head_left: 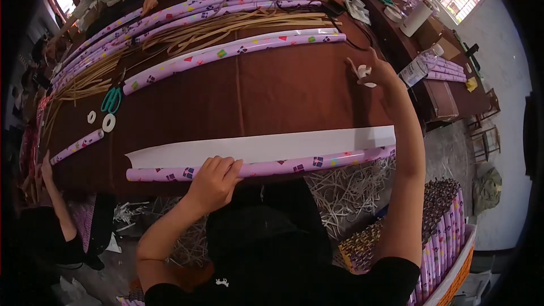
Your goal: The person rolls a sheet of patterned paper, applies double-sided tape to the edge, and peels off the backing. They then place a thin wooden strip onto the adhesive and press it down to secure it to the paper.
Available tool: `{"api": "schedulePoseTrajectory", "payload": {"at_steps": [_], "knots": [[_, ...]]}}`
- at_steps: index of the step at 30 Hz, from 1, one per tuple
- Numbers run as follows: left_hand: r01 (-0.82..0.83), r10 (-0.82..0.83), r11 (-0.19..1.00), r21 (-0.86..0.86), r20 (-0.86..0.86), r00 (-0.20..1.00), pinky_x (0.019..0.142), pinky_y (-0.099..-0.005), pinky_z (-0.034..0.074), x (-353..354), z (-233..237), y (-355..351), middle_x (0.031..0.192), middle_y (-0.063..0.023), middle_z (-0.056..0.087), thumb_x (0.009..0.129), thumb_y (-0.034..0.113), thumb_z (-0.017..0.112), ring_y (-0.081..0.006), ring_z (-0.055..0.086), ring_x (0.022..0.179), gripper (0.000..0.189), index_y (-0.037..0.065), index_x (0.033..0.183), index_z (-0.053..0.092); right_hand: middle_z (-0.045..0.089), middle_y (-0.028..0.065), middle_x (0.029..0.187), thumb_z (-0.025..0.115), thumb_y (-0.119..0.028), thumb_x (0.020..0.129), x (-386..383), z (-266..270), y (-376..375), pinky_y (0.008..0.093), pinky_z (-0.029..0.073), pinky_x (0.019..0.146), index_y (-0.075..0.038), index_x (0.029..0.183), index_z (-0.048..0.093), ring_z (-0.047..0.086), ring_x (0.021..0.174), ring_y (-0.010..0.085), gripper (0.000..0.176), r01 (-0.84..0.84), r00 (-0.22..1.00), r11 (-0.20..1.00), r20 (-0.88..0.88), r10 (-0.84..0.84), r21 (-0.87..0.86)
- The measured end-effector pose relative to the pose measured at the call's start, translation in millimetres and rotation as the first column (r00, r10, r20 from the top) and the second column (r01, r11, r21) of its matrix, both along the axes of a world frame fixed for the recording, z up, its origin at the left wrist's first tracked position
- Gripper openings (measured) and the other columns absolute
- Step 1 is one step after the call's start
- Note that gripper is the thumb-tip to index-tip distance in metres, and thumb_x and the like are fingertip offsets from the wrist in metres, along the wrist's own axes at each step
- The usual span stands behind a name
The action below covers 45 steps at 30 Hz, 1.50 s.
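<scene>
One left hand [215,182] holds one patterned purple roll [277,168].

Purple patterned paper [272,168] lies partly rolled, white side showing.

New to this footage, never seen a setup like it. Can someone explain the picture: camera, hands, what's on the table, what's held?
There is no robot here: a person works with two bare hands. The single picture comes from a camera worn on the head, looking forward and down, so the arms reach in from the bottom.

The brown table bears long rolls of patterned purple paper, a bundle of thin tan strips and green-handled scissors beside a white ring.

The left hand lies over a partly rolled purple sheet, its white underside showing. The right hand is at some small white pieces; whether it grips them is unclear. Other people's hands show around the table.
</scene>
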<state>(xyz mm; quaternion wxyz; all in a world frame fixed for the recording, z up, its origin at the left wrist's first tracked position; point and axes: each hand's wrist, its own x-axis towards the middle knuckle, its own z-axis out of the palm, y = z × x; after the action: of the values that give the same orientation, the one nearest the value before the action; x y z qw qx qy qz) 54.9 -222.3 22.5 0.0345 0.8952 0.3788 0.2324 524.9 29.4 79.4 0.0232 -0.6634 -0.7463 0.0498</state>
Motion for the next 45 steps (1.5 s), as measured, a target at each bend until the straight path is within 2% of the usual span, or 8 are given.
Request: {"api": "schedulePoseTrajectory", "payload": {"at_steps": [5,6,8,9,13,35,39,45], "knots": [[-0.024,0.024,0.999,-0.026,0.027,0.999,0.078,-0.0407,0.047,1.2,-3.3,-2.1,0.102,-0.0160,0.057,0.075,0.004,0.072,-0.0322,0.056,0.088,0.044,-0.004,0.116,0.060,0.065,0.0221,0.117,0.085,-0.031,0.070,19.7,-16.0,-2.5,0.0441,0.051,0.090,-0.007,0.145,0.034,0.061,0.111,0.0413,0.094,0.034,0.968,0.953,-0.248,0.044,0.301],[-0.042,0.042,0.999,-0.021,0.024,0.999,0.078,-0.0405,0.047,1.9,-3.9,-3.0,0.102,-0.0159,0.057,0.075,0.004,0.072,-0.0321,0.056,0.088,0.044,-0.004,0.116,0.060,0.065,0.0171,0.114,0.080,-0.025,0.076,26.1,-30.5,2.7,0.0457,0.051,0.083,-0.006,0.138,0.044,0.063,0.103,0.0405,0.073,0.045,0.968,0.893,-0.242,0.072,0.448],[-0.066,0.067,0.998,-0.018,0.035,0.997,0.078,-0.0406,0.047,6.3,-5.0,-4.6,0.101,-0.0158,0.057,0.075,0.004,0.072,-0.0320,0.056,0.088,0.044,-0.004,0.116,0.060,0.066,0.0129,0.106,0.076,-0.021,0.079,-32.4,-3.7,-48.9,0.0457,0.049,0.077,-0.007,0.124,0.057,0.063,0.091,0.0379,0.051,-0.205,0.977,0.661,0.114,0.179,0.722],[-0.093,0.093,0.996,-0.014,0.045,0.995,0.078,-0.0407,0.047,10.9,-5.2,-4.4,0.101,-0.0158,0.058,0.074,0.004,0.072,-0.0320,0.056,0.088,0.044,-0.004,0.116,0.060,0.065,0.0117,0.101,0.075,-0.021,0.080,-70.5,1.2,-80.5,0.0446,0.046,0.075,-0.009,0.112,0.065,0.060,0.089,0.0345,0.036,-0.250,0.891,0.686,-0.116,0.440,0.683],[-0.124,0.127,0.992,-0.032,0.079,0.989,0.078,-0.0407,0.047,25.7,-4.5,-3.8,0.100,-0.0157,0.058,0.074,0.004,0.072,-0.0320,0.056,0.089,0.044,-0.004,0.115,0.061,0.061,0.0073,0.101,0.077,-0.040,0.076,-142.8,-27.5,-171.2,0.0387,0.046,0.085,-0.010,0.109,0.065,0.059,0.096,0.0250,0.046,-0.736,0.571,0.543,-0.059,0.819,0.403],[0.000,-0.006,0.999,0.046,0.121,0.993,0.080,-0.0362,0.047,18.9,-17.3,20.1,0.094,-0.0105,0.057,0.080,0.023,0.073,-0.0255,0.054,0.088,0.044,-0.004,0.113,0.064,0.058,0.0077,0.083,0.078,-0.031,0.073,-156.5,-36.1,-179.0,0.0400,0.048,0.072,-0.003,0.098,0.061,0.058,0.080,0.0275,0.041,-0.768,0.615,0.599,-0.003,0.789,0.225],[0.061,-0.070,0.994,0.091,0.095,0.993,0.081,-0.0377,0.048,14.2,-7.7,29.7,0.097,-0.0096,0.060,0.077,0.021,0.077,-0.0262,0.055,0.089,0.041,-0.002,0.109,0.066,0.058,0.0048,0.083,0.075,-0.034,0.077,-154.4,-42.0,-170.2,0.0376,0.049,0.070,-0.006,0.098,0.062,0.058,0.079,0.0229,0.037,-0.827,0.537,0.493,0.117,0.836,0.270],[-0.118,0.115,0.992,0.052,0.062,0.991,0.077,-0.0397,0.045,26.4,-0.6,22.0,0.094,-0.0103,0.058,0.077,0.021,0.076,-0.0298,0.054,0.085,0.037,0.003,0.108,0.067,0.056,0.0027,0.083,0.069,-0.036,0.083,-158.3,-47.4,-169.3,0.0349,0.045,0.074,-0.009,0.098,0.063,0.056,0.080,0.0203,0.031,-0.787,0.577,0.498,0.152,0.802,0.364]]}}
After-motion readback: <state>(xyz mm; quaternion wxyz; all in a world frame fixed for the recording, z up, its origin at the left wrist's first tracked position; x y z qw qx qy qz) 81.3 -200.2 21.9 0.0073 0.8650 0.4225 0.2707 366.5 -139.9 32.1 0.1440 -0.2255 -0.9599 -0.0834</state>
